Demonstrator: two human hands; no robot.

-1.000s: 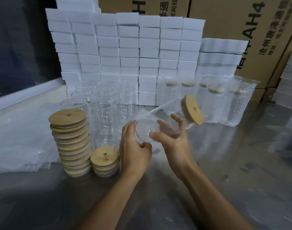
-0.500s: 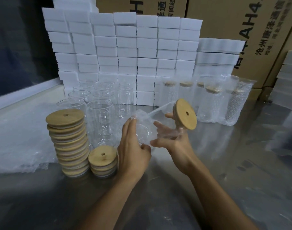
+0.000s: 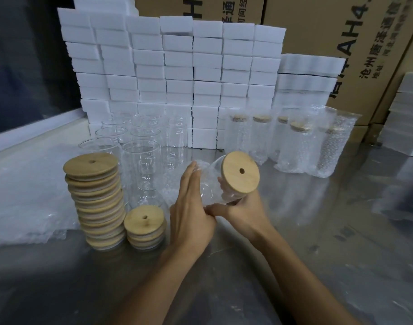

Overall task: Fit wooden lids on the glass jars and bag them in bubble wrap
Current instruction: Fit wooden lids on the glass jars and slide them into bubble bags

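From the head camera, the jar (image 3: 215, 181) with its wooden lid (image 3: 240, 175) is in the middle, held up above the table (image 3: 294, 254). A second ago the lid sat further out toward 1 o'clock and its flat face was turned more sideways. Now the lid has come in closer and its face, with the little hole, looks more at the camera. The bubble bag (image 3: 202, 170) seems to be around the bottom end of the jar, so I think the jar is sliding deeper into the bag and this one is nearly bagged.

The left hand (image 3: 191, 207) is flat, fingers straight and together, pressing on the bag end of the jar. The right hand (image 3: 243, 209) is curled around the jar just under the lid and grips it. The two hands touch at the thumbs.

Edges and room: at 9 o'clock, just beside the left hand, stand the short lid pile (image 3: 145, 227) and the tall lid pile (image 3: 95, 200), easy to knock. At 11 o'clock are the bare jars (image 3: 142, 165). At 2 o'clock stand the bagged jars (image 3: 297, 141), apart from the hands. Toward 4 o'clock the table is bare, so there is room to move there.
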